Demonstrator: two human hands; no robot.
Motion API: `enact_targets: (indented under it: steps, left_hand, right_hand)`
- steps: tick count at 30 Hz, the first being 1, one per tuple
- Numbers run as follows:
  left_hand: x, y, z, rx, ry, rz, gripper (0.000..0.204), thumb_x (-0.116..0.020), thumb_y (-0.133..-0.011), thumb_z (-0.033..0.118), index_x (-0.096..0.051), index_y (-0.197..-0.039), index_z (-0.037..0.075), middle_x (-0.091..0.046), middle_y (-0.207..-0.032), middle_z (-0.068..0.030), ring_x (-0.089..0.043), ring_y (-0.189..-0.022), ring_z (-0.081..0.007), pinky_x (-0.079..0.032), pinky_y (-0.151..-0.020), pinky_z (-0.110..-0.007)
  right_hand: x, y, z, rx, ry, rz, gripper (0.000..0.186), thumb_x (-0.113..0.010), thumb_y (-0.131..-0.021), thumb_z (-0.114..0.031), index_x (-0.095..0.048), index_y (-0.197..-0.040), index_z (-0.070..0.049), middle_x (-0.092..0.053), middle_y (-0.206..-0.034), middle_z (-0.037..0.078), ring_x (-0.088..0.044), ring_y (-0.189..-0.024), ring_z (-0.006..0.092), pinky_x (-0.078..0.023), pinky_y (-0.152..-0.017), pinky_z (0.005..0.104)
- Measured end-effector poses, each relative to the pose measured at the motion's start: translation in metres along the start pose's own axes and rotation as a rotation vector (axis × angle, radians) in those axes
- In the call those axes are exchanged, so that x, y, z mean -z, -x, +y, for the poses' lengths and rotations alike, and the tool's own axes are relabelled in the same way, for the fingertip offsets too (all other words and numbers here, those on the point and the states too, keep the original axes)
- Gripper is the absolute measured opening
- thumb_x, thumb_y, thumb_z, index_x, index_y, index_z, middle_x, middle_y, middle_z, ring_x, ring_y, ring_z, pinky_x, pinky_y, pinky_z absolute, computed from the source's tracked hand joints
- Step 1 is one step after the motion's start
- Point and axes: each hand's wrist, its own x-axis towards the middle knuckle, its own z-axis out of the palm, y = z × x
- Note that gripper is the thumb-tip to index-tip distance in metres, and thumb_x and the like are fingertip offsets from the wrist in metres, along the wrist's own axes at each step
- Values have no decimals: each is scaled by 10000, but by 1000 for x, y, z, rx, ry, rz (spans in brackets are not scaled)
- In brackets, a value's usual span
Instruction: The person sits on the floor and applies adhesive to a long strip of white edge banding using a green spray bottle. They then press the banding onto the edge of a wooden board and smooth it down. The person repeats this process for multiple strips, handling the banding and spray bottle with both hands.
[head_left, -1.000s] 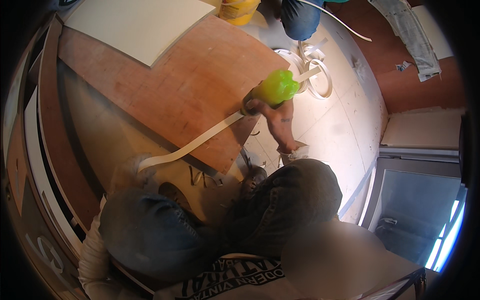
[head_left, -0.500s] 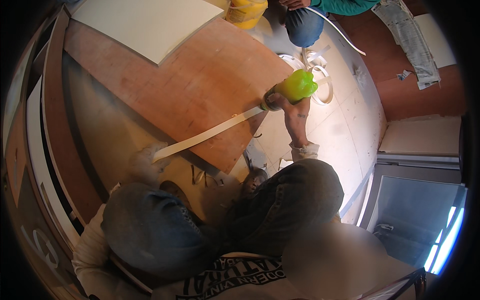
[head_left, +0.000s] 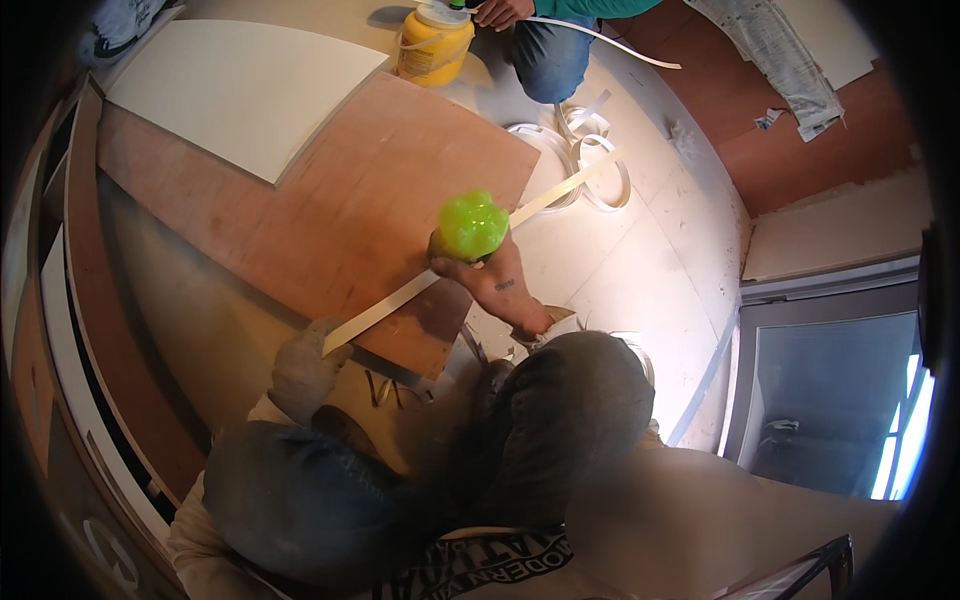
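A long pale edging strip [head_left: 385, 310] runs slantwise from my left hand [head_left: 303, 372] up to the right. My left hand, greyish and perhaps gloved, pinches its near end. My right hand [head_left: 497, 287] grips a bright green plastic bottle [head_left: 473, 225], its lobed base turned up toward me. The bottle's lower part is hidden by my fingers and sits at the strip, partway along it. Beyond the bottle, the strip looks yellowish and shiny. Beneath lies a reddish-brown wooden board [head_left: 300, 215].
A white panel [head_left: 235, 90] rests on the board's far left part. Coiled white strips [head_left: 603, 175] lie on the tiled floor. At the back, another person's hand [head_left: 503, 12] is by a yellow bucket [head_left: 428, 52] and a strip. Dark curled scraps [head_left: 385, 390] lie near my feet.
My right hand and the bottle have moved left and nearer along the strip, toward my left hand. A long stretch of strip now shows beyond the bottle. The whole view has shifted a little.
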Motion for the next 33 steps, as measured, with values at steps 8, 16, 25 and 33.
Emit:
enact_targets:
  steps: [8,16,25,33]
  left_hand:
    - [-12,-6,-20,24,-4,-39,306,-691,-830,207,-624,-1097,74,-666,-821,-143,-661,-778,-287,-505,-718,-391]
    - [-29,-13,-7,-118,-158,0,298,-633,-864,291,-644,-1083,89,-670,-874,-144,-652,-806,-316,-502,-756,-412]
    - [-34,-28,-5,-225,-428,-82,384,-484,-945,424,-528,-1207,147,-674,-866,-117,-660,-801,-295,-496,-707,-435]
    - [-22,-12,-1,-156,-713,-143,441,-415,-971,425,-446,-1333,174,-675,-857,-121,-675,-770,-295,-516,-686,-440]
  right_hand:
    - [79,-21,11,-82,-40,381,380,-686,-761,11,-526,-1105,-7,-629,-998,81,-623,-892,189,-505,-802,300]
    - [7,2,-28,-136,-179,99,531,-755,-737,7,-461,-1179,-17,-616,-956,66,-601,-907,178,-487,-810,308]
    - [28,-3,-18,-110,-197,113,342,-689,-766,51,-531,-1063,-11,-619,-859,78,-611,-841,181,-489,-768,303]
    - [28,-16,-18,-93,-215,212,386,-674,-757,74,-501,-1091,-11,-632,-883,83,-618,-800,176,-499,-724,298]
